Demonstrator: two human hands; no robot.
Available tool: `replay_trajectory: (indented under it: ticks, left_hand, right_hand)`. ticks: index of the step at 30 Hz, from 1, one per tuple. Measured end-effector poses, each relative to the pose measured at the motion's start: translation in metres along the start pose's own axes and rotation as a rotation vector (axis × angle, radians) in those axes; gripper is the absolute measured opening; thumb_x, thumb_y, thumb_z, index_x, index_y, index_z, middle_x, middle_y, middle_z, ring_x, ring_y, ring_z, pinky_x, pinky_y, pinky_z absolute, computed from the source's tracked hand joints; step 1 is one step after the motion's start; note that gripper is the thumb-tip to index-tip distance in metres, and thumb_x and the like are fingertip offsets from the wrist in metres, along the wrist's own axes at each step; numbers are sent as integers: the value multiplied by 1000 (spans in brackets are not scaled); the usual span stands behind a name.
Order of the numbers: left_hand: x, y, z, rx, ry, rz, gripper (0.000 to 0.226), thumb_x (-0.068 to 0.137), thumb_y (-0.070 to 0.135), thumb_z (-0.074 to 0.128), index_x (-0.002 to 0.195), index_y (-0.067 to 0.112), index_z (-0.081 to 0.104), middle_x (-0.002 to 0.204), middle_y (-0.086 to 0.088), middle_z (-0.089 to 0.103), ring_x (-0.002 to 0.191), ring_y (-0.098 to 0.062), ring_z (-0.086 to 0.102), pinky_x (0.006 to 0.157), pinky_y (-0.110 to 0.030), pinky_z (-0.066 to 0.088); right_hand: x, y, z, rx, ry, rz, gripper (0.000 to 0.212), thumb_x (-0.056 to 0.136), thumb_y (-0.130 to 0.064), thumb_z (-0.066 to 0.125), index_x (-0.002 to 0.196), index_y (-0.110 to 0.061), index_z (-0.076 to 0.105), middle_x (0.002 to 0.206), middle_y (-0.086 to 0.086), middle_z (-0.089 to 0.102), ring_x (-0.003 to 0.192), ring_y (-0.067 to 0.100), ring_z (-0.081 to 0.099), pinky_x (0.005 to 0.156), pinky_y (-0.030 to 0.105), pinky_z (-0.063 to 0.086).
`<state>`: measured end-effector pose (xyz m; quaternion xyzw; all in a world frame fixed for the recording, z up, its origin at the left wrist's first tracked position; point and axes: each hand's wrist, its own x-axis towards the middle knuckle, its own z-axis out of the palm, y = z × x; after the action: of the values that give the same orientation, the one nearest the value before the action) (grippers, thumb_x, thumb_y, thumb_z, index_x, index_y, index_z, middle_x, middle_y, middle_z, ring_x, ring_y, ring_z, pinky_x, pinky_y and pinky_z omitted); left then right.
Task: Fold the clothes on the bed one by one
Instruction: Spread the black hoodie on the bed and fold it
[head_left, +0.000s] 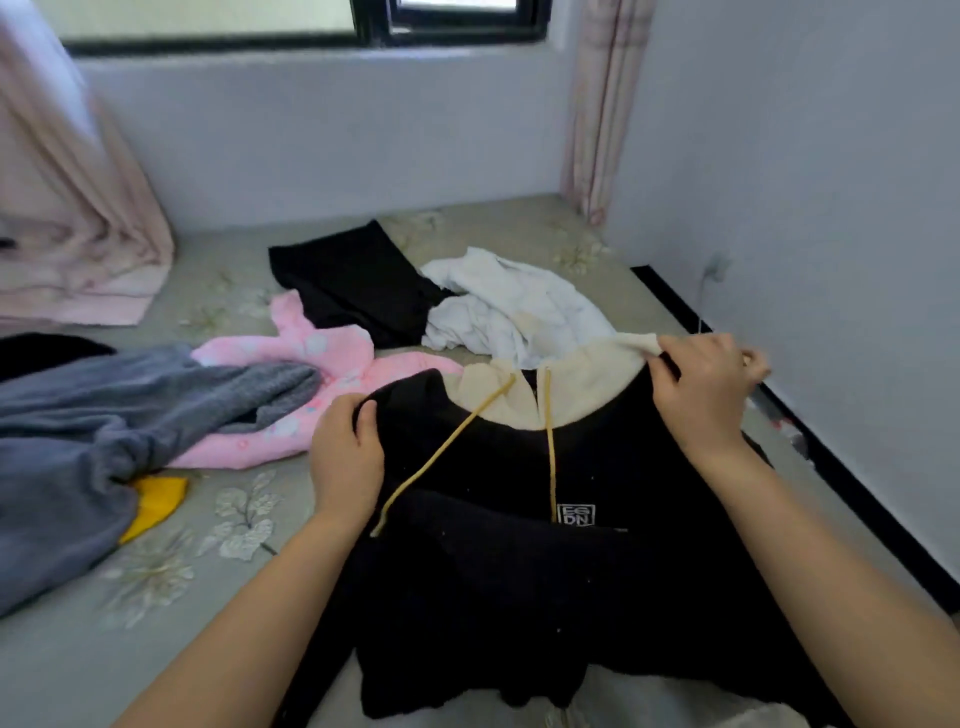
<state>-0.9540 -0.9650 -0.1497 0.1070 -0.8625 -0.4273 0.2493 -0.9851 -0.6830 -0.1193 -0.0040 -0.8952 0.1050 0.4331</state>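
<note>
A black hoodie with a cream hood and yellow drawstrings lies front-up on the bed before me. My left hand grips its left shoulder, thumb tucked over the black fabric. My right hand pinches the right shoulder where the cream hood meets the black cloth. Beyond the hoodie lie a crumpled white garment, a black garment and a pink fleece piece. A grey garment is heaped at the left over a yellow item.
The floral bedsheet runs to a wall at the right, with a black bed edge along it. Pink curtains hang at the far left and by the window corner. A folded pink cloth sits at the left under the curtain.
</note>
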Motion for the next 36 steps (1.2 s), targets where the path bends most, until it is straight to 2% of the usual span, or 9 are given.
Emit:
replay_trajectory:
  ticks: [4,7,13,15,17,21,24,28,36]
  left_hand:
    - [-4,46,-87,-15,74,149,16,92,2,45,90,-7,58,89,-24,59,82,-28,49,64,-25,23]
    - [-19,77,-145,-7,138,190,19,94,8,42,95,-4,56,93,-24,59,86,-33,51,59,-23,18]
    - [-62,121,-237,63,218,383,22,95,8,40,101,-10,53,99,-32,57,94,-43,51,71,-39,28]
    - [-73,129,-260,64,267,491,21,95,4,41,100,-13,53,96,-34,56,90,-45,51,72,-43,31]
    - [-81,135,-280,88,316,569,21,94,2,42,97,-15,53,93,-34,56,87,-45,52,69,-46,33]
    - [-91,135,-315,189,360,719,16,89,-3,47,89,-17,57,82,-35,57,72,-48,55,58,-49,40]
    - [-90,121,-330,272,360,785,17,83,-4,48,82,-18,58,71,-35,57,59,-46,57,48,-47,44]
    - [-74,92,-328,361,288,751,17,81,-3,49,80,-17,59,70,-34,57,58,-45,57,49,-49,46]
    - [-25,7,-253,540,138,584,10,76,-3,57,73,-11,61,64,-27,59,55,-38,61,45,-39,48]
  right_hand:
    - [10,-43,-84,41,178,-28,6,66,-6,61,65,-5,68,58,10,63,65,32,63,73,33,19]
    - [5,-70,-148,37,293,-52,18,70,-12,51,63,-7,67,54,8,61,59,28,62,66,32,19]
    - [-23,-97,-253,52,441,-15,8,60,0,66,63,-6,70,55,9,61,58,32,60,60,27,-1]
    - [-25,-101,-280,59,500,-15,9,61,2,67,65,-5,71,56,10,62,58,35,59,70,31,2]
    - [-23,-108,-302,72,529,-17,11,63,4,67,68,-4,72,59,12,63,59,36,59,66,41,13]
    - [-10,-123,-330,119,565,-71,13,66,6,66,72,-3,73,62,15,63,61,39,59,65,43,17]
    - [2,-138,-331,115,565,-162,18,61,9,65,72,-3,73,59,14,62,59,37,60,61,42,21]
    - [6,-153,-299,128,472,-236,17,59,9,67,69,-4,73,58,12,62,58,35,60,59,42,21]
    - [-21,-147,-148,103,114,-267,18,56,8,72,67,-6,72,57,9,61,57,30,61,65,42,19]
